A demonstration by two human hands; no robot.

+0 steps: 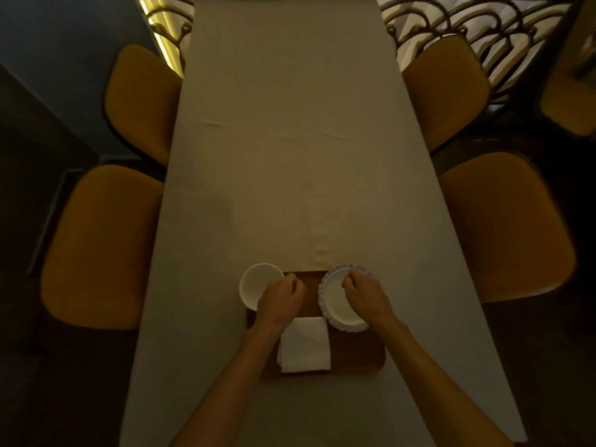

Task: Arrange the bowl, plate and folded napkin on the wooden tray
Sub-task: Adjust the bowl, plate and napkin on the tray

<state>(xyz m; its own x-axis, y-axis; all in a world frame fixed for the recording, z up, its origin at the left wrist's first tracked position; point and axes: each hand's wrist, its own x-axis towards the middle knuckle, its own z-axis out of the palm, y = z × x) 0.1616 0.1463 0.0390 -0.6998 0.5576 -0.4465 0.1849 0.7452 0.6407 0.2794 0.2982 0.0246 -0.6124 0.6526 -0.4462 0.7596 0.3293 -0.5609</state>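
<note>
A wooden tray point(354, 356) sits at the near end of a long counter point(290, 156) draped in a pale cloth, under dim, yellowish light. A white bowl point(254, 283) stands at the tray's far left corner, partly overhanging the tray's edge onto the cloth. A white plate with a scalloped rim point(332, 304) sits at the far right of the tray, and it looks slightly tilted, its far edge reaching past the tray's far side. A folded white napkin point(304, 345) lies flat in the near middle of the tray, just beside the plate's near edge.

The left hand point(280, 301) is at the bowl's right rim, fingers curled as if pinching the rim, though the dim light and the back of the hand hide the contact itself. The right hand point(362, 296) rests over the plate with fingers bent down toward its far rim; whether they grip it or only touch it I cannot tell. Both bare forearms reach in from the near edge.

Four mustard-yellow chairs point(103, 246) flank the counter, two on each side.
</note>
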